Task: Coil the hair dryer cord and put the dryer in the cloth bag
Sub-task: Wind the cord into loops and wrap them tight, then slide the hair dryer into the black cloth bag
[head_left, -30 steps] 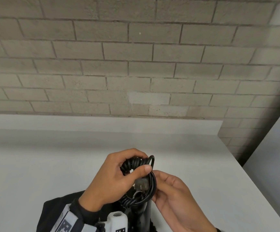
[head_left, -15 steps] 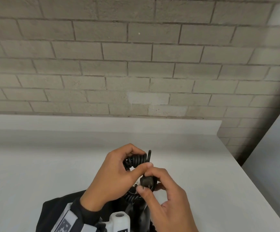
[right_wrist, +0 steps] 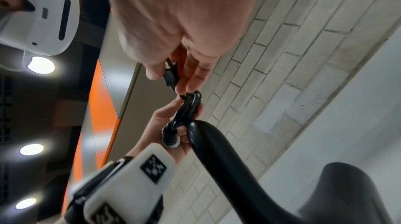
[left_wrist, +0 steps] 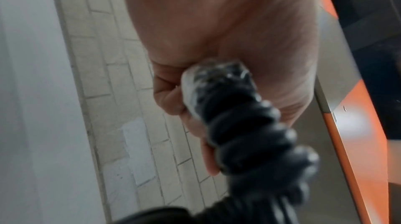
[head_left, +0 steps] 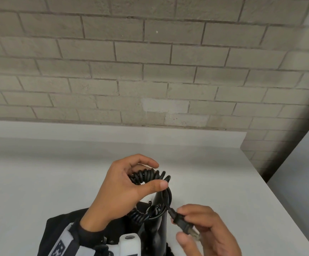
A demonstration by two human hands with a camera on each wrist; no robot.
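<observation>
Left hand [head_left: 124,189]: curled around the bundled spiral cord [head_left: 150,177], thumb pressed across the front of the loops, fingers wrapped behind; it holds the bundle up above the desk [head_left: 39,182].
Right hand [head_left: 203,230]: thumb and fingertips pinch the plug [head_left: 182,223] at the cord's free end, just below and right of the bundle; the remaining fingers are loosely bent.
Cord state: most of it is gathered into tight coils in the left hand, with a short straight tail running down to the plug.
Hair dryer [right_wrist: 228,167]: black, handle rising beneath the hands; the lower body is cut off at the frame edge.
Cloth bag [head_left: 61,224]: dark fabric lies on the desk under the left wrist; whether it is open cannot be told.
Risk: the springy coils could fan out if the thumb eases, since the outer turns already splay apart near the thumb tip.
Risk: tugging the plug could drag loops loose or snag them on the handle.
Materials: rubbery matte cord in a telephone-style helix; smooth glossy plastic dryer; flat pale matte desk; rough grey brick wall [head_left: 150,71] behind.
</observation>
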